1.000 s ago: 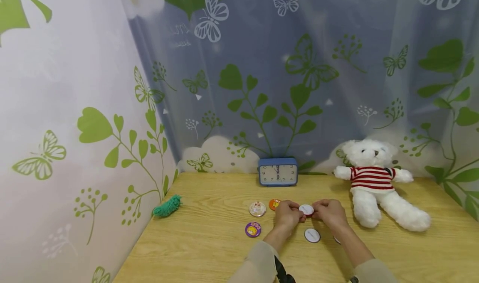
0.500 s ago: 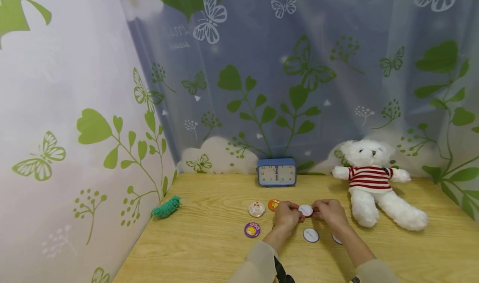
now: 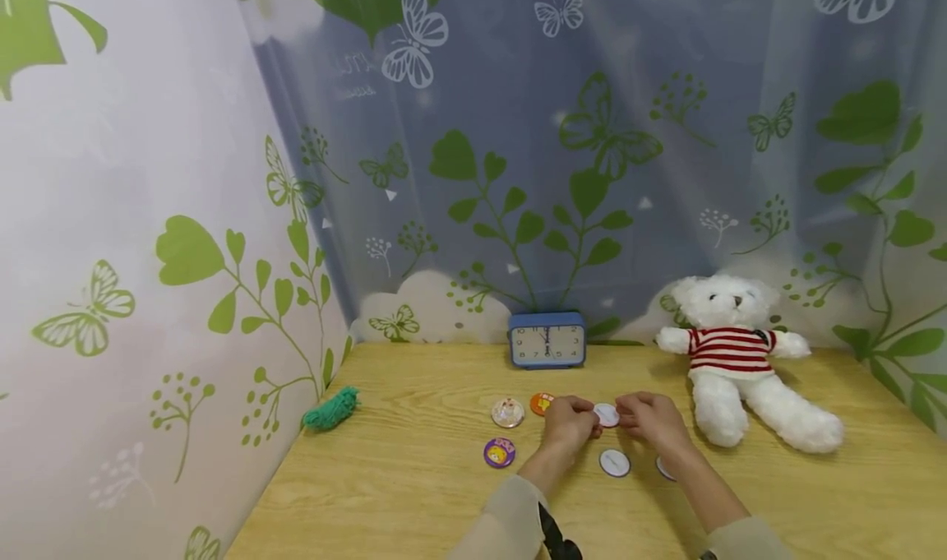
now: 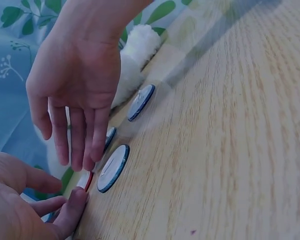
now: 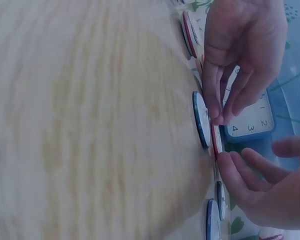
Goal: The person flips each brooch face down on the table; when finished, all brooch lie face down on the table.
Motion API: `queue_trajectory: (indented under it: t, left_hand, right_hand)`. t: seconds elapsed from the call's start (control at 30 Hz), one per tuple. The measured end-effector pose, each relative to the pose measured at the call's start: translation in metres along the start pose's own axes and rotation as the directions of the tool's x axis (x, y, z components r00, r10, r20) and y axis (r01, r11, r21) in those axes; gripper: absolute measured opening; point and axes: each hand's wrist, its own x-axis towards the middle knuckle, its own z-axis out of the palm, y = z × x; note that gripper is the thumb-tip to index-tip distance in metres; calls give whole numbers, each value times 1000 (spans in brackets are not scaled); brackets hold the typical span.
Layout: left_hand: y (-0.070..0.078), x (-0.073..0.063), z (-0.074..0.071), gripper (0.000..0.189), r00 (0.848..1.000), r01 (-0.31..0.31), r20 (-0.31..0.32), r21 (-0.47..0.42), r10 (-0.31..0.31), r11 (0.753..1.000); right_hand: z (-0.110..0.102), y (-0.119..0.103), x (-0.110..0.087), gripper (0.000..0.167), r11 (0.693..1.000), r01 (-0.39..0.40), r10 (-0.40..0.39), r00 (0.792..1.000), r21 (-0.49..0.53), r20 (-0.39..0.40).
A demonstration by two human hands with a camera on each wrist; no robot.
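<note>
A round pin badge (image 3: 607, 415), white back up with a red rim, lies between my hands on the wooden table. My left hand (image 3: 568, 427) pinches its left edge with thumb and fingertips. On the other side my right hand (image 3: 654, 420) touches or nearly touches the edge, its fingers extended and the thumb apart in the right wrist view. Nearer me lie another back-up badge (image 3: 615, 463) and one (image 3: 666, 468) partly covered by my right wrist. Left of my hands are an orange badge (image 3: 541, 403), partly hidden, a pale picture badge (image 3: 507, 413) and a purple badge (image 3: 499, 453).
Behind the badges a blue clock (image 3: 547, 340) stands against the patterned curtain. At the right sits a white teddy bear (image 3: 731, 354) in a striped shirt. A green yarn bundle (image 3: 330, 409) lies by the table's left edge.
The red-rimmed badge shifts slightly right and now lies flatter. My right fingers have loosened and straightened beside it; my left hand stays almost in place.
</note>
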Motion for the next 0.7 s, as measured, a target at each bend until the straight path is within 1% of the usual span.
queue_trajectory:
  t: [0.17,0.27,0.4,0.53,0.7]
  left_hand:
    - [4,0,-9,22,1000,-25,16,30,25,999]
    - [7,2,-19,26,999,-45,10,36,45,998]
    - [15,6,-31,24,998,-61,12,22,60,998]
    - [19,11,-43,23,997,-79,24,35,78,996]
    - [20,19,-64,25,998,-64,17,77,63,995]
  right_hand:
    - [4,-3,-2,43,1000,18,-18,999,-12,-32]
    - [9,-5,-2,41,999,30,-28,998,33,-51]
    - [15,-7,0,40,994,53,-48,998,97,-48]
    - [21,-9,2,38,991,63,-58,997,117,-44]
    - [34,-11,6,36,984,54,-52,998,168,-16]
